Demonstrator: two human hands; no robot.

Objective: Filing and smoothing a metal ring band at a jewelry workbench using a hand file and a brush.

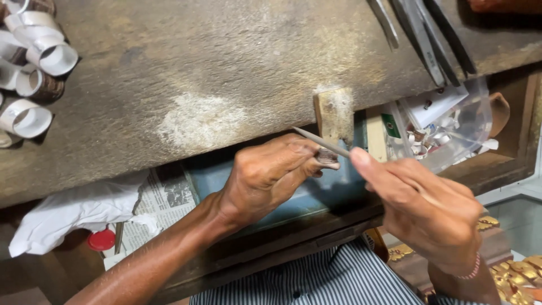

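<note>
**Needle file meets small ring at bench peg**

Hands at work over a worn wooden bench (226, 73), seen from above. Left hand (265, 175), centre frame, has fingers pinched tight round a small dark ring-like piece (327, 156), held just under the wooden bench peg (334, 116) at 12 o'clock from the piece. Right hand (429, 212), at 4 o'clock from the left, has fingers curled closed on a thin needle file (319, 140); forefinger stretched along the shaft, tip pointing toward 10 o'clock and lying across the piece. File and piece look to be touching, tho the exact contact spot is too small to tell.

Judged from the pose: filing step underway, w/ piece braced near the peg. Next stroke seems to call for a firm left-hand pinch and a light, straight push from the right, so the tip doesn't skid off onto the thumb.

Round about: white paper-lined bands (34, 62) stacked at 9–10 o'clock, metal tweezers and tools (429, 39) at 1 o'clock, clear plastic bag of small bits (451, 124) at 2 o'clock, newspaper (164, 197) and a red cap (101, 240) at 8 o'clock, gold-coloured ornaments (519, 271) at 5 o'clock.
</note>
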